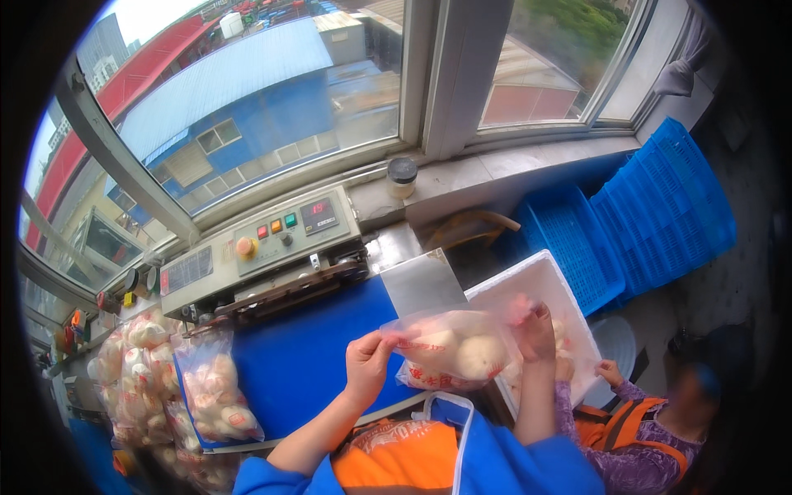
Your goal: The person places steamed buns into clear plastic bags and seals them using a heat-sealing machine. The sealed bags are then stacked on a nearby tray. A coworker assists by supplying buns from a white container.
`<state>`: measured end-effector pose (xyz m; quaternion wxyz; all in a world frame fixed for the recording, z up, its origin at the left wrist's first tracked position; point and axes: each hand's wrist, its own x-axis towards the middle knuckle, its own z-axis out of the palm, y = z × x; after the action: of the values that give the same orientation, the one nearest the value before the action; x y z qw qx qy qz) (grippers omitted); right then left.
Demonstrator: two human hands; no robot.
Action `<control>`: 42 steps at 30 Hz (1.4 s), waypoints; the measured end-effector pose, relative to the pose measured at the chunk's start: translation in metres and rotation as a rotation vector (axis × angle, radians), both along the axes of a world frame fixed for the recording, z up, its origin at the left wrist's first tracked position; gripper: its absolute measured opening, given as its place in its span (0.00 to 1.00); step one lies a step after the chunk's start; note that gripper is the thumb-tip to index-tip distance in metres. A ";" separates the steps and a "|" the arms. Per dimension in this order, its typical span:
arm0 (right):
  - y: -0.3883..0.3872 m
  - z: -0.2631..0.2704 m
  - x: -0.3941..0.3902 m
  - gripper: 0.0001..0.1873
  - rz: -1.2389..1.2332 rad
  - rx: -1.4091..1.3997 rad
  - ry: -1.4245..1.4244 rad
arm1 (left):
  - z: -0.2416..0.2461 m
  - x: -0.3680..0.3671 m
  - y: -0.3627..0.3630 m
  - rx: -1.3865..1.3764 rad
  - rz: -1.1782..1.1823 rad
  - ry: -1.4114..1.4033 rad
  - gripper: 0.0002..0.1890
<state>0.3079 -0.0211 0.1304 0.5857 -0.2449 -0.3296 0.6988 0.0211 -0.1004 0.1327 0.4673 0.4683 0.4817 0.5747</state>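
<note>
A clear plastic bag of white buns, printed in red, hangs above the front right of a blue conveyor belt. My left hand pinches its upper left corner between thumb and fingers. At the opposite upper corner, my right hand grips the plastic; it is blurred, with something pink at its fingertips. Behind the belt stands a band sealer with coloured buttons and a lit display. Another filled bag lies at the belt's left end, its top edge against the sealer.
More bags of buns are piled left of the belt. A white foam box holding buns stands to the right, with a co-worker's hand at its rim. Blue plastic crates rise behind it. A lidded jar sits on the windowsill.
</note>
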 end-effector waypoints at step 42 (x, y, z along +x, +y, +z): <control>0.153 -0.109 -0.104 0.07 -0.163 -0.228 -0.633 | -0.128 -0.056 0.090 -0.356 0.511 -0.370 0.11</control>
<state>0.2039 0.1322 0.0218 0.4772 -0.5387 -0.3941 0.5716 -0.0352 -0.0106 0.0044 0.4622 0.1321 0.5828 0.6552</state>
